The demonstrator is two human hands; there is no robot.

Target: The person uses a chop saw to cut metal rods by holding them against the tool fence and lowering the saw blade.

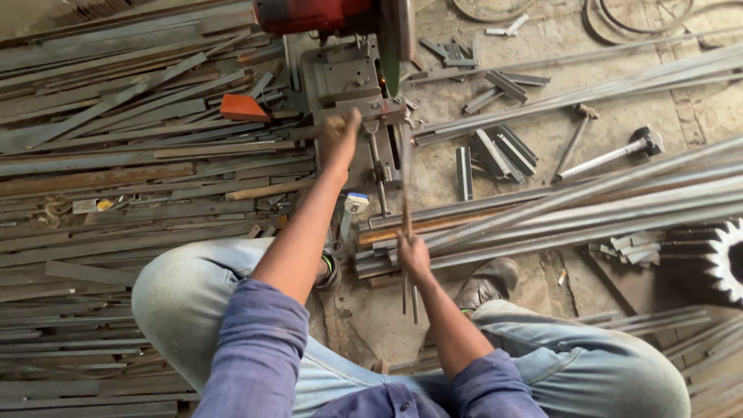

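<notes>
Blue sleeves and jeans lay nearest. Your right hand [412, 255] gripped the thin metal strip [406, 193], fingers closed round it, running toward 12 o'clock into the chop saw vise [352, 85]. Your left hand [339, 139] was clenched on its handle; you needed the strip square before clamping.

The red chop saw [325, 15] beyond the left hand [339, 139] is cut off by the top edge. That hand is motion-blurred, so whatever it grips cannot be made out. The thin metal rods [407, 224] blur above the right hand [412, 257]. The grey toothed gear wheel [708, 259], far right of it, runs off the frame.
</notes>
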